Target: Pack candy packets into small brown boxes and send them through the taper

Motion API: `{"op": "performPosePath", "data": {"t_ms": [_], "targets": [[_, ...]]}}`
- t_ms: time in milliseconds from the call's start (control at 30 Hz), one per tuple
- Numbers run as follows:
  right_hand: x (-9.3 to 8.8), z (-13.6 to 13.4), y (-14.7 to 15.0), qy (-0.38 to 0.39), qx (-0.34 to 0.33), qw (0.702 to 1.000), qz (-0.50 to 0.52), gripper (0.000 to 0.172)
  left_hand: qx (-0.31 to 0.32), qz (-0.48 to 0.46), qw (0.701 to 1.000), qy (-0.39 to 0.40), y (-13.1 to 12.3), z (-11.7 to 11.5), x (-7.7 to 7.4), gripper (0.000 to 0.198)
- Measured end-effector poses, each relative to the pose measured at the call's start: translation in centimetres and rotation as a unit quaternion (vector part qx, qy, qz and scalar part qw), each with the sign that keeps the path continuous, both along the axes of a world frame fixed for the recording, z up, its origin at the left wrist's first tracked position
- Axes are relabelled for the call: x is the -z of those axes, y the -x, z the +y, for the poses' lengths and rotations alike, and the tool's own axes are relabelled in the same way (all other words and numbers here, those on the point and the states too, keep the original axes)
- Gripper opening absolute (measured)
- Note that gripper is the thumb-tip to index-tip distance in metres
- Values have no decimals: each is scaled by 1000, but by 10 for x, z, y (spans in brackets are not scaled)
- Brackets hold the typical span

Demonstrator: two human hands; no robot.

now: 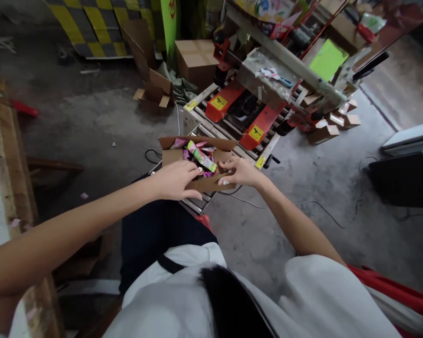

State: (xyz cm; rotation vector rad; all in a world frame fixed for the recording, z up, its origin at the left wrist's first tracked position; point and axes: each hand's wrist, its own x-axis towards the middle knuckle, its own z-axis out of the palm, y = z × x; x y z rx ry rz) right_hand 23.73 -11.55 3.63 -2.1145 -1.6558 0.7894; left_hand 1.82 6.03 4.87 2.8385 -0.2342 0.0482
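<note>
An open cardboard box (172,157) sits in front of me on the near end of the roller conveyor. Inside lie several pink and purple wrapped packets (208,149), with a green and pink packet (201,156) on top. My left hand (179,180) reaches over the near left side of the box; its fingers are stretched out against the packets and its thumb is apart. At the box's right end is my right hand (238,171), with its fingers spread and slightly bent over the inside. The fingertips of my left hand are partly hidden among the packets.
Beyond the box stands a carton-sealing machine with red side guides (225,99) and conveyor rollers (211,96). Cartons (197,61) stand on the floor behind it. A cable (303,203) runs across the floor at right. A wooden-edged table (10,155) is at left.
</note>
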Motion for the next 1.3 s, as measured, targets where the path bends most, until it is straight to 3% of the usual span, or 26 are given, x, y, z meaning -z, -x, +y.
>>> {"op": "performPosePath", "data": {"t_ms": [200, 333, 433, 500, 567, 733, 867, 1000, 1100, 1200, 1300], "targets": [[5, -2, 15, 18, 60, 996, -65, 47, -21, -32, 998, -43, -14, 10, 36, 35], [4, -5, 47, -101, 121, 975, -155, 57, -48, -72, 996, -23, -8, 9, 49, 38], [8, 9, 69, -160, 75, 969, -170, 56, -156, -111, 982, -6, 4, 3, 53, 46], [12, 22, 76, -140, 43, 975, -169, 48, -248, -136, 959, -2, 9, -2, 53, 57], [13, 35, 77, -101, 34, 979, -173, 43, -290, -140, 947, 3, 10, -6, 50, 69], [6, 61, 61, 1, -40, 981, -191, 36, -209, -87, 973, 38, 1, -6, 44, 61], [12, 74, 50, 50, -53, 980, -185, 35, -161, -57, 985, 0, -12, 2, 48, 49], [26, 62, 53, -56, 9, 985, -165, 37, -111, -35, 991, -60, -25, 10, 51, 48], [28, 50, 59, -176, 105, 960, -192, 47, -115, -29, 991, -66, -28, 10, 50, 50], [25, 48, 65, -225, 163, 934, -227, 73, -157, -47, 986, -24, -21, 6, 48, 45], [22, 47, 70, -214, 143, 941, -222, 79, -242, -104, 965, 20, -8, 0, 47, 45]]}}
